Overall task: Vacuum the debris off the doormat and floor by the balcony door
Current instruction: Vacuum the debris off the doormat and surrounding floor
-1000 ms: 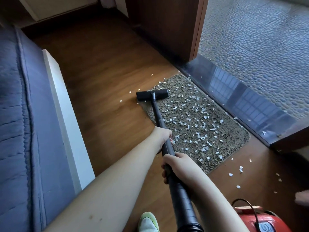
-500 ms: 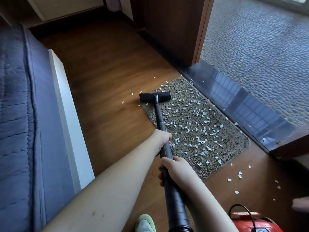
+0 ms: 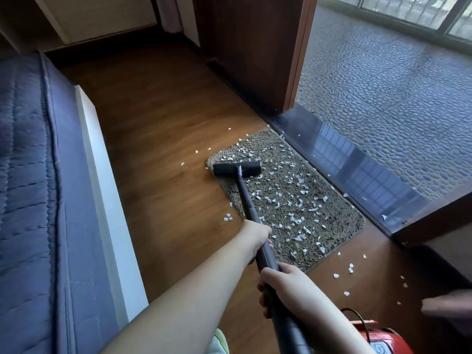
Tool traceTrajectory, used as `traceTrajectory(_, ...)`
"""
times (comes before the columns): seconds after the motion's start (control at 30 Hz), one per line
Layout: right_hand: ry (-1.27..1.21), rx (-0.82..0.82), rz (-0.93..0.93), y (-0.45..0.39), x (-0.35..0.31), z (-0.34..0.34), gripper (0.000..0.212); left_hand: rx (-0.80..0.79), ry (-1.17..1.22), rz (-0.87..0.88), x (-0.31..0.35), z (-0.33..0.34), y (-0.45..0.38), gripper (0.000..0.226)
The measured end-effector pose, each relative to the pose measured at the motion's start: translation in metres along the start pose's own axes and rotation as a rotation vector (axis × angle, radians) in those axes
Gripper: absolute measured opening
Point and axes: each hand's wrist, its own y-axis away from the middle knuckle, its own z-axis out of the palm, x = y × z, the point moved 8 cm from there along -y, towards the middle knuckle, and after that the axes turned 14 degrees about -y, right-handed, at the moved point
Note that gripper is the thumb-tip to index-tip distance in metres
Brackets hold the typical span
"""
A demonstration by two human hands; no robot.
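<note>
Two hands, left (image 3: 256, 236) & right (image 3: 281, 284), gripped vacuum wand (image 3: 246, 198); nozzle (image 3: 237, 168) had barely crept along doormat (image 3: 339, 215), scraps (image 3: 293, 200) mostly left.

both hands (image 3: 258, 236) gripping vacuum wand (image 3: 246, 198), nozzle (image 3: 237, 168) on littered doormat (image 3: 332, 215)

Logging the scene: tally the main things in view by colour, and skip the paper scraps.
Black: 1, vacuum wand with nozzle
Red: 1, vacuum body
Brown-grey: 1, doormat
Blue: 1, mattress
Green: 1, shoe
Total: 5
Both the left hand and right hand grip the wand.
</note>
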Motion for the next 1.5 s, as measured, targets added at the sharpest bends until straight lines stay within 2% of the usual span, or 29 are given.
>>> traceTrajectory(0.53, -0.196, 0.033, -0.034, -0.032, -0.025, -0.01, 0.012, 0.004, -0.076, 0.04, 0.04, 0.006, -0.033, 0.035)
traceTrajectory(0.63, -0.233, 0.033, -0.044, -0.043, -0.028, -0.01, 0.013, 0.001, -0.098, 0.046, 0.048, 0.007, -0.042, 0.028)
traceTrajectory(0.73, -0.23, 0.03, -0.067, -0.049, -0.032, -0.007, 0.015, -0.013, -0.089, 0.038, 0.054, 0.006, -0.048, 0.017)
traceTrajectory(0.93, -0.217, 0.055, -0.081, -0.06, -0.036, -0.01, 0.013, -0.028, -0.082, 0.059, 0.062, 0.008, -0.059, 0.018)
traceTrajectory(1.07, -0.245, 0.072, -0.083, -0.066, -0.037, -0.011, 0.01, -0.019, -0.095, 0.063, 0.066, 0.008, -0.064, 0.007)
traceTrajectory(1.5, -0.155, 0.066, -0.043, -0.039, -0.027, 0.002, 0.007, -0.032, -0.081, 0.072, 0.048, 0.004, -0.046, 0.016)
